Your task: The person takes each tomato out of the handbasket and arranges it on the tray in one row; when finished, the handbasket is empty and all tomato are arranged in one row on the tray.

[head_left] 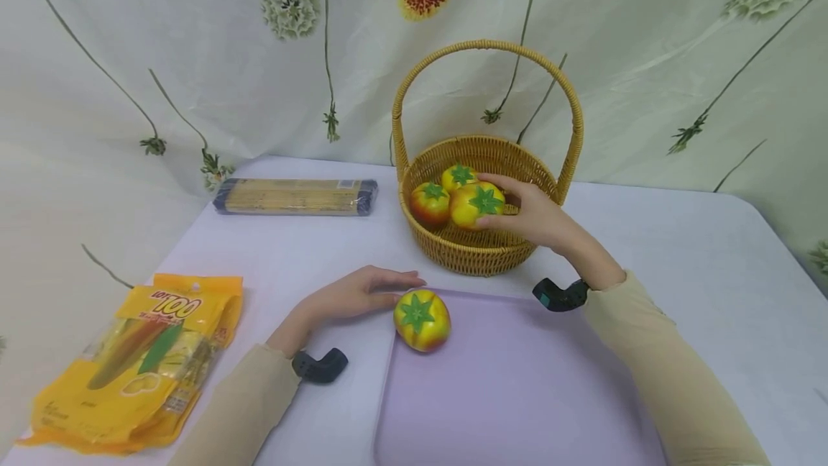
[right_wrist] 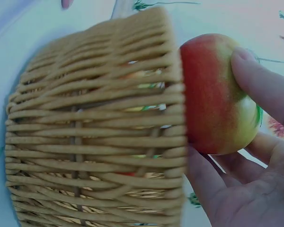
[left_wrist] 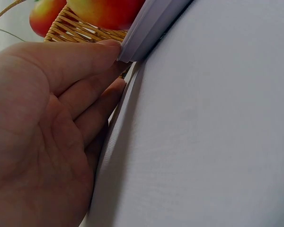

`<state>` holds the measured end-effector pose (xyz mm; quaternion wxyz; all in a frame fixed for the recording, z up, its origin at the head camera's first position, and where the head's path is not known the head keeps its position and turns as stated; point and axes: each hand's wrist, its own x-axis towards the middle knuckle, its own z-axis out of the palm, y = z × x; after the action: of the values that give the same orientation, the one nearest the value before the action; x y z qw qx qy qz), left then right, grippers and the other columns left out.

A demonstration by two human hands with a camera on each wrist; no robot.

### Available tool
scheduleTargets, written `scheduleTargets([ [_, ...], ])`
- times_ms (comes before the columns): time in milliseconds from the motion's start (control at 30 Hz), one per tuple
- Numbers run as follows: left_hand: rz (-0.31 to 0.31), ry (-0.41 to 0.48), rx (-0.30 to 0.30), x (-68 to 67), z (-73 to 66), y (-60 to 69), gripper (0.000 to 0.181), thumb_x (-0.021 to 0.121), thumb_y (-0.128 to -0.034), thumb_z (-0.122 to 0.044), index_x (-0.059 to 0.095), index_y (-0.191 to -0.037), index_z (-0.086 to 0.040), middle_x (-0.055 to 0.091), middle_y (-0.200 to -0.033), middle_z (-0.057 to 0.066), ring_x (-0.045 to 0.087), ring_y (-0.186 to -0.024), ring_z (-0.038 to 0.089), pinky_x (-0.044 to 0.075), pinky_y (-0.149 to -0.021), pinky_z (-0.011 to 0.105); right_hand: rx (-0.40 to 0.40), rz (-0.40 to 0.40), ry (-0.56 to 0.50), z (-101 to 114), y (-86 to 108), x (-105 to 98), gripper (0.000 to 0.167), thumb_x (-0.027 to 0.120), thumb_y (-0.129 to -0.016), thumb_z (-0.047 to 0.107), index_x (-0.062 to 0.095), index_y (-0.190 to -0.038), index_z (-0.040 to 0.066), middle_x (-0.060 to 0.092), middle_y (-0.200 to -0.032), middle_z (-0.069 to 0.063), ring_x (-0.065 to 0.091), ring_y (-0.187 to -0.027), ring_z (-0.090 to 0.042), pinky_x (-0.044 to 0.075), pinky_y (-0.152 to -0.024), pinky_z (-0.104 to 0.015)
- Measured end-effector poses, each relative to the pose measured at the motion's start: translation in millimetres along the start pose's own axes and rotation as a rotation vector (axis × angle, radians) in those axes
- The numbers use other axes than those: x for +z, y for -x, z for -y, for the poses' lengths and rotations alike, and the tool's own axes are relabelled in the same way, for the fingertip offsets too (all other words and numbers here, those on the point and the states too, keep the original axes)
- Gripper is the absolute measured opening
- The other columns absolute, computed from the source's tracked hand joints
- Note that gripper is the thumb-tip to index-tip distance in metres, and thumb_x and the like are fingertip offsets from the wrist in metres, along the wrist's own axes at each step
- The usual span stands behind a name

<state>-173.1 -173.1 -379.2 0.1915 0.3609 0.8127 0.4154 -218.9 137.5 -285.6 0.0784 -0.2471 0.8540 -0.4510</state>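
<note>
My right hand holds a yellow-red persimmon with a green star-shaped cap, thumb and fingers around its sides. In the right wrist view this persimmon is at the rim of the wicker basket. Two more persimmons, one at the left and one behind, lie inside the basket. Beside the upper left corner of a lilac tray, my left hand rests with relaxed fingers, its thumb touching the tray's edge. Another persimmon sits on that tray corner.
Yellow snack bags lie at the left of the white table. A wrapped bamboo roll lies at the back left. The basket's tall handle arches over its opening, and a flower-patterned cloth hangs behind.
</note>
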Motion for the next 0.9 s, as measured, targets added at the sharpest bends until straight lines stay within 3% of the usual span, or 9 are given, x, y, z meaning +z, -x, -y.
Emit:
scheduleTargets([
  [267, -0.003, 0.001, 0.003, 0.3, 1.2, 0.3, 0.039, 0.052, -0.0947, -0.011, 0.054, -0.134, -0.015, 0.046, -0.139, -0.001, 0.035, -0.130, 0.014, 0.026, -0.107, 0.039, -0.031, -0.005, -0.076, 10.6, 23.6, -1.9, 0.072, 0.072, -0.084, 0.020, 0.035, -0.145, 0.011, 0.036, -0.144, -0.010, 0.042, -0.123, -0.025, 0.042, -0.096, -0.038],
  [533, 0.002, 0.023, 0.008, -0.6, -4.6, -0.1, 0.038, 0.052, -0.0947, -0.009, 0.054, -0.133, -0.010, 0.047, -0.137, 0.001, 0.035, -0.130, 0.016, 0.026, -0.107, 0.039, -0.097, 0.026, -0.207, 22.9, 49.5, 9.2, 0.074, 0.072, -0.081, 0.005, 0.035, -0.144, 0.008, 0.031, -0.147, -0.008, 0.038, -0.126, -0.024, 0.047, -0.089, -0.030],
  [900, -0.001, 0.023, 0.009, 0.6, 0.2, -0.5, 0.039, 0.052, -0.0944, -0.009, 0.054, -0.133, -0.011, 0.047, -0.138, 0.001, 0.036, -0.130, 0.016, 0.026, -0.107, 0.040, -0.145, 0.081, -0.170, 23.4, 73.4, 25.4, 0.076, 0.075, -0.078, 0.003, 0.037, -0.143, 0.007, 0.038, -0.142, -0.010, 0.045, -0.119, -0.026, 0.047, -0.090, -0.037],
])
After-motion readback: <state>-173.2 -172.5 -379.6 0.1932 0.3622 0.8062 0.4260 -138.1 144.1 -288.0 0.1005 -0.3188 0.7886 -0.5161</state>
